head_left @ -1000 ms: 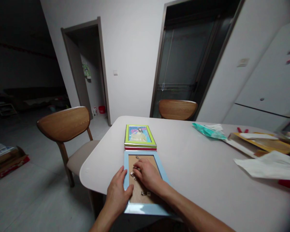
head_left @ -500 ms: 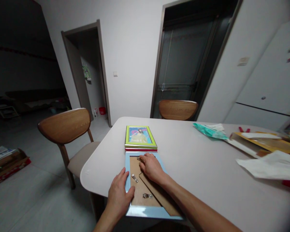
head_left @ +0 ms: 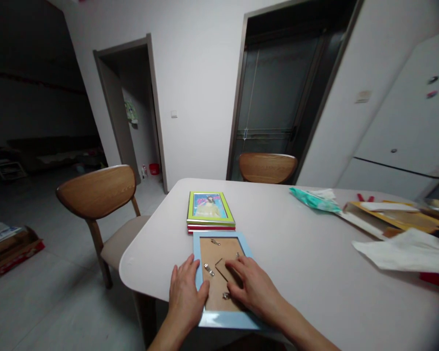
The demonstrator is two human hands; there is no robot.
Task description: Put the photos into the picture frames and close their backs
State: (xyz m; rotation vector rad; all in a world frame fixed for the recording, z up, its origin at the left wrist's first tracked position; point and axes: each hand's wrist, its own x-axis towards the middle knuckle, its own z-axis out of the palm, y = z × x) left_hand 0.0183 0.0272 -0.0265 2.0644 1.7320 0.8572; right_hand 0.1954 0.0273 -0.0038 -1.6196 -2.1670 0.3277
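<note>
A light-blue picture frame [head_left: 219,319] lies back side up near the table's front edge. Its brown backboard [head_left: 214,287] carries several metal clips, including a top clip [head_left: 215,242], a left clip [head_left: 209,269] and a bottom clip [head_left: 226,296]. My left hand [head_left: 186,295] grips the frame's left side, thumb over the backboard and fingers along the rim. Over the right half of the board is my right hand [head_left: 254,287], thumb and forefinger apart, the thumb at the bottom clip. It covers most of the board's stand leg.
Just behind lies a stack of frames, a lime-green one [head_left: 227,214] with a picture on top. A teal wrapper [head_left: 312,201], yellow envelopes [head_left: 402,219] and white sheeting [head_left: 402,251] lie on the table's [head_left: 296,273] right side. Wooden chairs stand at the left [head_left: 98,192] and behind [head_left: 268,167].
My right hand has moved from the top clip down toward the bottom clip. The top clip is now uncovered. The blue frame sits slightly farther right; my left hand stays at its left side.
</note>
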